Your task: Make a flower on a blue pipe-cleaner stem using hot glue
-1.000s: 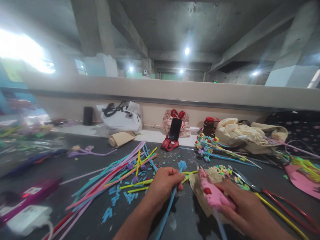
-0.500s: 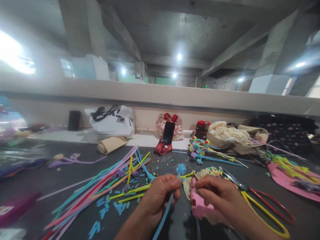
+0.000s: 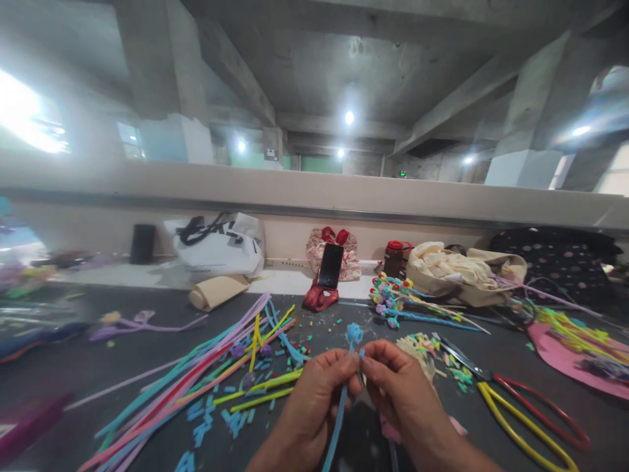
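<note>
My left hand (image 3: 327, 383) is closed around a light blue pipe cleaner (image 3: 336, 429), its long end hanging down toward me. A curled blue loop, like a small flower head (image 3: 354, 333), tops this stem just above my fingers. Fingertips pinched together, my right hand (image 3: 396, 380) meets the left one at the stem. A short blue pipe-cleaner piece (image 3: 362, 353) shows between the two hands at the right fingertips. Under my right hand lies a pink object (image 3: 390, 429), mostly hidden.
Long coloured pipe cleaners (image 3: 181, 387) and cut blue bits (image 3: 199, 432) lie at left. Scissors (image 3: 491, 380) with red and yellow handles rest at right. Behind stand a phone (image 3: 330, 265), small flower stems (image 3: 390, 295), a white bag (image 3: 216, 246) and a cloth bag (image 3: 462, 288).
My right hand has left the pink object and moved left to the blue stem, fingertips now beside my left hand's. The left hand still grips the stem.
</note>
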The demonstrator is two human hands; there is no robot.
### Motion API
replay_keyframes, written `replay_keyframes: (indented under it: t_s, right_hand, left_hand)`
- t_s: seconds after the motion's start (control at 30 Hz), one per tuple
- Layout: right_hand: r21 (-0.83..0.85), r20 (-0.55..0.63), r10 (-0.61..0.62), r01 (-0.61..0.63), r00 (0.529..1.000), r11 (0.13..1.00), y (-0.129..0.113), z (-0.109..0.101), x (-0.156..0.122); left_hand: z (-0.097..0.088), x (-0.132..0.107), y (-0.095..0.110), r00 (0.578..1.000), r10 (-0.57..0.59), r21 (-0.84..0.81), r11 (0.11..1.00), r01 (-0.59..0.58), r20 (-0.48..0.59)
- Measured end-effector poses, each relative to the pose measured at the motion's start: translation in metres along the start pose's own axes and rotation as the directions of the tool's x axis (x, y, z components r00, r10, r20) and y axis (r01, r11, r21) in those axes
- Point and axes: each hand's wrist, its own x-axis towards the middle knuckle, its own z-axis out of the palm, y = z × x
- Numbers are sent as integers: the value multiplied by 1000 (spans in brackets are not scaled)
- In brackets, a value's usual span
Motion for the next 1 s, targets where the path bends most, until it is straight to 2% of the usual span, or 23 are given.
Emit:
replay_keyframes:
  t_s: [0.33, 0.43, 0.57, 0.7, 0.8, 0.9, 1.0]
  right_hand:
    - [30, -52, -3, 4, 999, 1000, 6, -3, -1]
    - [25, -28, 11, -11, 1000, 1000, 3, -2, -3]
    - [0, 65, 75, -75, 995, 997, -10, -2, -9]
    - [-182, 98, 130, -110, 987, 977, -15, -7, -9]
    - [-368, 100, 98, -55, 990, 928, -12, -10, -8]
    - [-577, 99, -3, 60, 995, 815, -11, -10, -8]
    - [-714, 126, -85, 150, 988, 684, -13, -10, -10]
  left_hand:
    - [1, 3, -8, 1000, 20, 70, 997, -20, 1]
    - [2, 3, -9, 999, 34, 92, 995, -31, -25]
    - [1, 3, -7, 996, 68, 90, 994, -62, -65]
    - [0, 3, -6, 990, 88, 102, 992, -77, -107]
    - [0, 2, -8, 992, 76, 163, 985, -59, -97]
    - [1, 3, -11, 992, 81, 201, 978, -61, -94]
    - [0, 4, -12, 992, 58, 231, 973, -31, -110]
